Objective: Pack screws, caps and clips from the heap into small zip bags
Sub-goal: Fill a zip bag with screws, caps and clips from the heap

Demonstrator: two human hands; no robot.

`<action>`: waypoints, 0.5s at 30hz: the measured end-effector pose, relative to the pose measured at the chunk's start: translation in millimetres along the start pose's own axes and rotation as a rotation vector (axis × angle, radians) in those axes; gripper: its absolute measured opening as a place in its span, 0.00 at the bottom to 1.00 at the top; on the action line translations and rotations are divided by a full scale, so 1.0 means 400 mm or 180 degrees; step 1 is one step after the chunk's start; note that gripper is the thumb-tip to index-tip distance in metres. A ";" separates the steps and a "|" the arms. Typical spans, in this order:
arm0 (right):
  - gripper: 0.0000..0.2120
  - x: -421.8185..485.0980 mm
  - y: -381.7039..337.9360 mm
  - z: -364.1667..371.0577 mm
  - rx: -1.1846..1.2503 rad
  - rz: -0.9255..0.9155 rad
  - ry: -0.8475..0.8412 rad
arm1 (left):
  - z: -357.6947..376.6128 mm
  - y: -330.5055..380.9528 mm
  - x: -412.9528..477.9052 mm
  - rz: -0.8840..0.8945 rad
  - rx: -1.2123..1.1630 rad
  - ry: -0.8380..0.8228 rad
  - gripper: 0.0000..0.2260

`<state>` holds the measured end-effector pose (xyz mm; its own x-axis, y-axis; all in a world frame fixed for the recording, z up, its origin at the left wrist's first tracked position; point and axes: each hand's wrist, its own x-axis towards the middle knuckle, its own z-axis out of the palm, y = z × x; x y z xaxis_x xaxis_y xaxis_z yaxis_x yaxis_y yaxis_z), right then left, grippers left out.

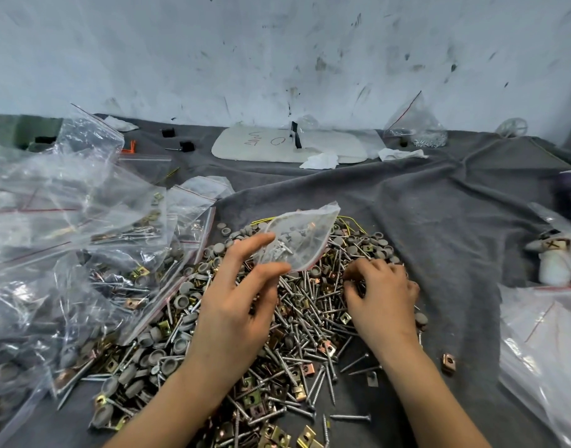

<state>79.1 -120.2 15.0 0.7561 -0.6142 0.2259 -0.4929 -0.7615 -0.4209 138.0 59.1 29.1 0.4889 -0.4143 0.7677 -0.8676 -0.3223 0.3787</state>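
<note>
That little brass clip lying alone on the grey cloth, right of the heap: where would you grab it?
Probably pinch the clip by its two opposite side edges, coming straight down from above. It lies alone on the cloth, holed face up, clear of the heap, so fingers fit on either side. The right hand is nearer.

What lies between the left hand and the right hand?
Head view: a stretch of the heap, loose screws and brass-coloured clips. The small zip bag pinched by the left hand hangs above its far end.
</note>
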 end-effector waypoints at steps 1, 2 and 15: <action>0.07 0.000 0.000 -0.001 -0.0040 0.0003 -0.0047 | 0.001 0.000 0.000 0.0005 -0.0001 -0.0001 0.11; 0.07 0.000 0.001 -0.002 -0.0051 0.0002 -0.0075 | 0.001 -0.001 0.000 0.0011 0.0001 -0.0004 0.11; 0.10 -0.012 -0.020 0.000 0.1300 -0.0452 0.0667 | 0.007 -0.003 -0.003 0.0071 -0.0033 -0.0132 0.11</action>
<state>79.4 -111.2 17.3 0.6800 -0.5704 0.4607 -0.1497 -0.7231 -0.6743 138.8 57.4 26.3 0.4725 -0.4563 0.7541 -0.8792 -0.3039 0.3670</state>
